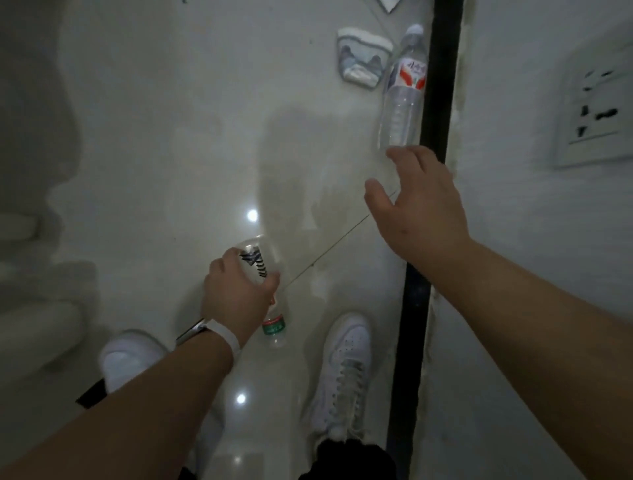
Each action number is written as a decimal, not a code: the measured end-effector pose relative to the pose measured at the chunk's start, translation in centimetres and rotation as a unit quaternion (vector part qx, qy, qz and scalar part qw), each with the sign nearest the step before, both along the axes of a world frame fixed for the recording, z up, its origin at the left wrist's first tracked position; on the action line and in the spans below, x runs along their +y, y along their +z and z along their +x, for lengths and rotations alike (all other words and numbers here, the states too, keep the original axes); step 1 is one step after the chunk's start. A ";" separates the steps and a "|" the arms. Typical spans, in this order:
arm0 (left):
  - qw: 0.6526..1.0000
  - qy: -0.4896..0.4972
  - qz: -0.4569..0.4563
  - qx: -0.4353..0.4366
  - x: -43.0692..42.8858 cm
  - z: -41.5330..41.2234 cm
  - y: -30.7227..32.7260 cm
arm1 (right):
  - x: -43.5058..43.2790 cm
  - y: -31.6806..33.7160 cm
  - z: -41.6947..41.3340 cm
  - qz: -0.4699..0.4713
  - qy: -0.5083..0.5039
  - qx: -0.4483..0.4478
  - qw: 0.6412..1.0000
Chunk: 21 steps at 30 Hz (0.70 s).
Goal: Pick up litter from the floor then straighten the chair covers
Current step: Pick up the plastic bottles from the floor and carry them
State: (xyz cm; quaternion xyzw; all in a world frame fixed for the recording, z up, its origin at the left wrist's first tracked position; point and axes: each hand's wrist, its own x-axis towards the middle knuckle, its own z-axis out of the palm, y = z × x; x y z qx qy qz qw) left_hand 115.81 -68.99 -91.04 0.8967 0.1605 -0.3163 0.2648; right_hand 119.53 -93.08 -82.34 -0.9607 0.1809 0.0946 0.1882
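My left hand point(236, 291) grips a clear plastic bottle with a green cap point(263, 274), cap end pointing down toward the floor. A second clear bottle with a red and white label point(404, 89) lies on the pale tiled floor point(171, 137) beside the black skirting strip point(438, 102). My right hand point(418, 205) hovers just below its base, fingers spread and relaxed, fingertips almost at the bottle. A crumpled bluish-white wrapper point(359, 58) lies on the floor left of that bottle's neck.
A white wall with a socket plate point(592, 113) rises to the right of the skirting. My two white shoes point(342, 370) stand below the hands. White draped fabric point(34, 274) fills the left edge. Another white scrap point(388, 4) shows at the top edge.
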 end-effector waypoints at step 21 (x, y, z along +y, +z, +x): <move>0.991 -0.030 -0.127 -0.041 -8.6 8.9 -5.6 | -8.9 -16.3 10.1 0.093 -0.244 0.024 0.965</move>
